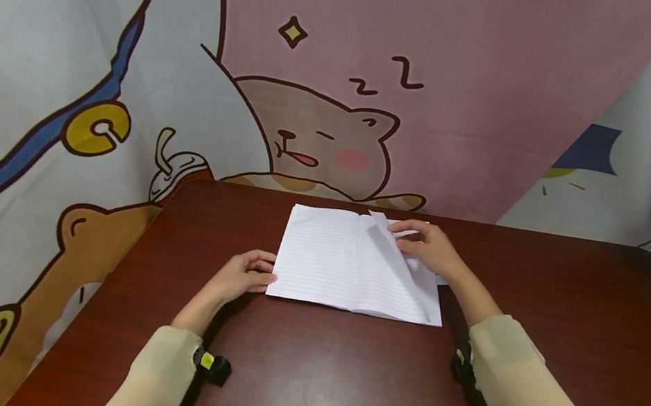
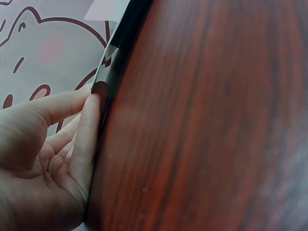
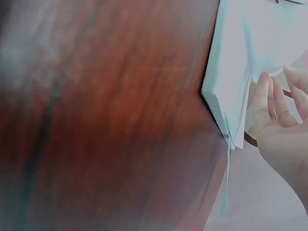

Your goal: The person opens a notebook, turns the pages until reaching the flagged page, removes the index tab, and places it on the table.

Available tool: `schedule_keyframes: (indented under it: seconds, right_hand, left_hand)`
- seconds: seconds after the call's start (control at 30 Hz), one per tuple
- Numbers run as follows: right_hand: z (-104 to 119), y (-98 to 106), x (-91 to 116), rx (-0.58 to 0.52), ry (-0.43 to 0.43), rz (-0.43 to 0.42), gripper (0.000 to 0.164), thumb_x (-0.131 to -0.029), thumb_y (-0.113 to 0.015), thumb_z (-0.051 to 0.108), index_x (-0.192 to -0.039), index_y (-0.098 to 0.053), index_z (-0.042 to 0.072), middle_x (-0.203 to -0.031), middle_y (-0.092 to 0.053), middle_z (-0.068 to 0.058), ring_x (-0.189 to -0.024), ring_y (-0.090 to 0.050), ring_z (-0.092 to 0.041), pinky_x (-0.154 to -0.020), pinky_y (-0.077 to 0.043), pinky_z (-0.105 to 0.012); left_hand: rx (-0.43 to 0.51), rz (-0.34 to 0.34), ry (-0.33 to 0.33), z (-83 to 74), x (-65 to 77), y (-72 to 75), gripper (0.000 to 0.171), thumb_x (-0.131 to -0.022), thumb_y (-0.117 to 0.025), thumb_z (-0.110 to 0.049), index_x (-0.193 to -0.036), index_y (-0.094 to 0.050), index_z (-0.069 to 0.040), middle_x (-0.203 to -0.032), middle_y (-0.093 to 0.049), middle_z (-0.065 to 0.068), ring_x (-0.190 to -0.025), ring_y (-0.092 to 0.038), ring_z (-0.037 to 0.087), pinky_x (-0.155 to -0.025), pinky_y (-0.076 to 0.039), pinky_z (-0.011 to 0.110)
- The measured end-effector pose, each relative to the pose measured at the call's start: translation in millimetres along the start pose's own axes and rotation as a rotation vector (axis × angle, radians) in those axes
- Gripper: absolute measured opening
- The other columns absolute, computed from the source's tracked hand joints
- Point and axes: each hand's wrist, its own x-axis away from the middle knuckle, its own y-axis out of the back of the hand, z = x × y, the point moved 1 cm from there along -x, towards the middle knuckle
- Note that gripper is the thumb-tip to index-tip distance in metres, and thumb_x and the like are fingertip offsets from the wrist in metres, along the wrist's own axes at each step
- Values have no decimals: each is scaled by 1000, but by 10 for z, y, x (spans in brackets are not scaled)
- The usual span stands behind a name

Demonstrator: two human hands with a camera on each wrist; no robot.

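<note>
- Lying spread near the far edge of the dark reddish-brown wooden table [image 1: 313, 369]: a white paper notebook [image 1: 317, 258] with thin ruled lines, its centre fold running roughly toward the table's near side.
- Can't read any writing on the pages, just the faint ruling.
- One raised white ruled leaf [image 1: 397, 270] slants over the right page and blocks a good bit of it.
- The bare right hand [image 1: 429, 246], above the far part of the table, has thumb and finger pinched on that leaf. Exact contact is kinda washed out in the right wrist view.
- The bare left hand [image 1: 239, 274], low at the table's left part, has the notebook's left edge between thumb and fingers. Fingertips go partly out of sight there.
- Right wrist view also shows a thin pale blue-green strand [image 3: 225, 183] hanging at the notebook's corner, beyond the table edge, pretty blurry.
- Both pale cream sleeves [image 1: 154, 374] get cut off at the bottom, over the table's near side.
</note>
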Motion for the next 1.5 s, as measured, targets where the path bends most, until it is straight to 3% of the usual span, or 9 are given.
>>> schedule_keyframes:
  seconds: [0.1,0.23,0.57,0.87,1.1,1.3,1.5]
  right_hand:
    - [11,-26,2,-13,6,9,32,-94,-64,3,-126,-63,-3,-137,-58,-25,-118,-61,-42,-78,-52,-14]
    - [5,-55,4,-1,-7,5,33,-93,-66,4,-125,-62,-3,-133,-61,-24,-116,-62,-41,-77,-53,-15]
    - [8,-144,4,67,-56,5,33,-92,-71,13,-120,-61,-2,-121,-64,-24,-94,-65,-21,-73,-56,-22]
    - [50,-199,22,56,-70,15,35,-91,-73,15,-121,-63,-1,-120,-64,-23,-88,-64,-15,-71,-56,-22]
    - [101,-225,50,24,-49,37,33,-91,-72,11,-121,-64,-2,-123,-63,-25,-92,-66,-22,-74,-59,-29]
    - [107,-274,38,96,20,22,28,-91,-67,0,-118,-67,-4,-129,-60,-26,-103,-66,-35,-80,-53,-25]
    - [105,-305,20,130,40,-2,31,-88,-68,-2,-119,-67,-3,-126,-59,-27,-107,-64,-41,-86,-52,-33]
  left_hand:
    - [8,9,-5,0,9,0,45,-95,-66,-8,-136,-52,4,-120,-62,21,-90,-63,7,-84,-58,27]
    - [14,7,-3,10,8,-2,45,-95,-66,-8,-136,-52,4,-120,-62,20,-90,-63,6,-84,-58,27]
    - [18,-2,4,23,9,-10,45,-94,-66,-8,-136,-52,4,-118,-62,19,-89,-63,7,-82,-58,26]
    - [12,-12,9,43,14,-18,44,-94,-67,-7,-134,-54,3,-117,-63,18,-88,-64,7,-81,-58,26]
    - [9,-7,3,17,28,-18,45,-94,-67,-9,-135,-52,4,-120,-62,20,-88,-63,7,-81,-58,26]
    - [13,-12,0,-10,37,-26,45,-94,-67,-9,-135,-53,4,-119,-63,20,-88,-63,6,-81,-58,25]
    - [13,-8,-17,6,19,-26,44,-94,-66,-7,-134,-52,6,-118,-63,21,-88,-63,6,-80,-57,24]
